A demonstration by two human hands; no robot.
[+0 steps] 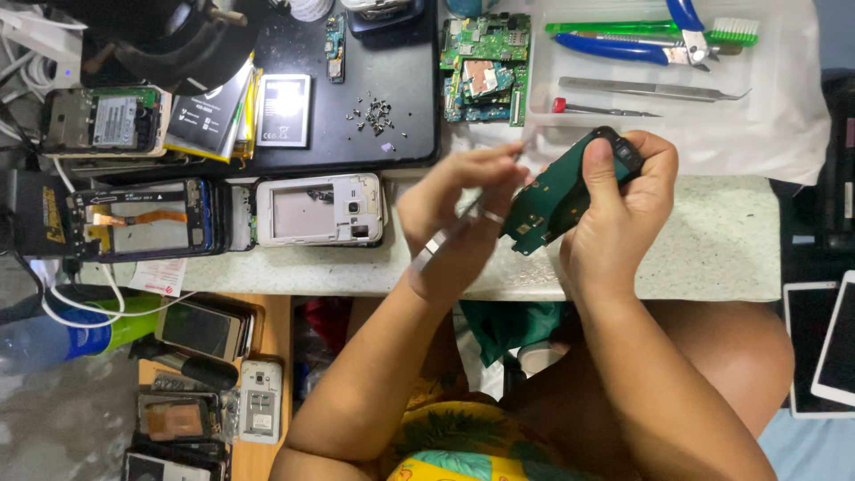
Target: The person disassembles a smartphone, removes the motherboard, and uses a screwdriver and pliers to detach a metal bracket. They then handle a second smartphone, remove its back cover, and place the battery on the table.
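Note:
My right hand [614, 209] grips a dark green phone circuit board [554, 198], tilted up above the pale speckled bench top [704, 258]. The thumb presses near the board's black upper corner. My left hand [454, 223] holds metal tweezers [450, 236], whose tips point toward the board's upper left edge. Both hands hover over the front edge of the bench, close together. The tweezers' tips are partly hidden by my fingers.
A white phone frame [321, 209] and a blue opened phone [142, 218] lie at left. Small screws [378, 114] sit on a black mat [401, 80]. Another green circuit board [485, 67], blue pliers [623, 46], a green brush [650, 28] and tweezers [650, 89] rest on a white tray [784, 116].

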